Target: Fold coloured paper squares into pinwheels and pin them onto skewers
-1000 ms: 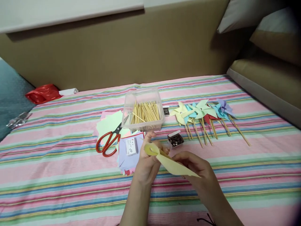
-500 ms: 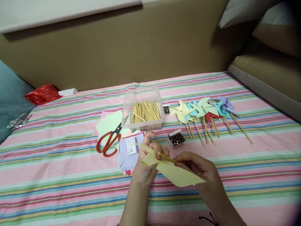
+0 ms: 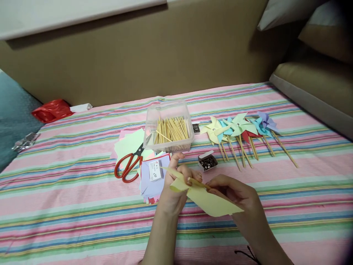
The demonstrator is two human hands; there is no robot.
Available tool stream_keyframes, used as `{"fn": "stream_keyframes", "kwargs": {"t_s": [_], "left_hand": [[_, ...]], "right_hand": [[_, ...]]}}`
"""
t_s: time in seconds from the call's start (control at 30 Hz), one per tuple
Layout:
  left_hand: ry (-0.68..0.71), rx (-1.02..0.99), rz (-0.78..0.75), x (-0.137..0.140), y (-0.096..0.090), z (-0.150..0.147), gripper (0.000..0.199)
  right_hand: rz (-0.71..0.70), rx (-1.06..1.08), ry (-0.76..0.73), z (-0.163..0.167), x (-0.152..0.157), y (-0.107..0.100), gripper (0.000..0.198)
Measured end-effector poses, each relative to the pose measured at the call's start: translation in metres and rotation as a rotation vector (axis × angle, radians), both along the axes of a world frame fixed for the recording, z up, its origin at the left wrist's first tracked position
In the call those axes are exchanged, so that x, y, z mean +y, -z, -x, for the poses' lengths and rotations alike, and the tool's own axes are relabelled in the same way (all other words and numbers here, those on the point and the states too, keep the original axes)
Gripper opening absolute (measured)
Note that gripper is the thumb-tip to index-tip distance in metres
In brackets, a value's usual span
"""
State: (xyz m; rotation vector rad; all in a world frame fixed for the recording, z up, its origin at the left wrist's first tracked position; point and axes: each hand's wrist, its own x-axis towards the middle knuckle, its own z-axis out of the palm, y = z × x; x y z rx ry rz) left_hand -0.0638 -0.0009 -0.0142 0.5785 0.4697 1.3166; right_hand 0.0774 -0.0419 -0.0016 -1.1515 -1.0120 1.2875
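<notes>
Between my hands is a yellow paper pinwheel [image 3: 212,202], its blades tilted toward me. My left hand [image 3: 176,187] is closed on the folded paper near its middle, with the index finger raised. The fingers of my right hand [image 3: 237,191] pinch a thin wooden stick [image 3: 199,183] that lies against the back of the pinwheel; its end reaches the paper's middle. Whether a pin joins them is hidden by my left fingers. Just beyond my hands stands an opened small box of thumbtacks [image 3: 207,162].
A clear plastic box [image 3: 154,148] of wooden sticks stands behind my hands. Red-handled scissors [image 3: 128,167] lie on coloured paper, beside a paper stack [image 3: 149,187] topped by a small white box [image 3: 156,170]. Finished pinwheels [image 3: 239,125] lie at right on the striped cloth [image 3: 82,213].
The view has shifted slightly. Both hands keep hold of the pinwheel and stick, with almost no change in their grip.
</notes>
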Motion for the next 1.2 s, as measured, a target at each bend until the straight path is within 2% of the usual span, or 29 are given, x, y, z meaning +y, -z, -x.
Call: {"fn": "stream_keyframes", "kwargs": {"t_s": [0.43, 0.57, 0.67, 0.9, 1.2], "left_hand": [[0.0, -0.036, 0.026, 0.0007, 0.0002, -0.0006, 0.065], [-0.003, -0.038, 0.022, 0.0008, 0.0009, 0.0, 0.072], [-0.01, -0.036, 0.002, 0.0009, -0.0003, -0.0008, 0.077], [-0.061, 0.017, -0.003, 0.0032, 0.0021, -0.0008, 0.065], [-0.072, -0.06, -0.007, 0.007, 0.0013, -0.005, 0.053]], "right_hand": [[0.0, 0.007, -0.021, -0.0003, 0.0008, 0.0027, 0.012], [0.006, -0.001, -0.049, -0.0014, 0.0, 0.0057, 0.01], [-0.039, -0.041, -0.032, -0.003, 0.001, 0.0061, 0.01], [-0.203, -0.162, 0.0, -0.0063, 0.0046, 0.0027, 0.001], [-0.266, -0.22, 0.011, -0.0067, 0.0039, 0.0029, 0.005]]}}
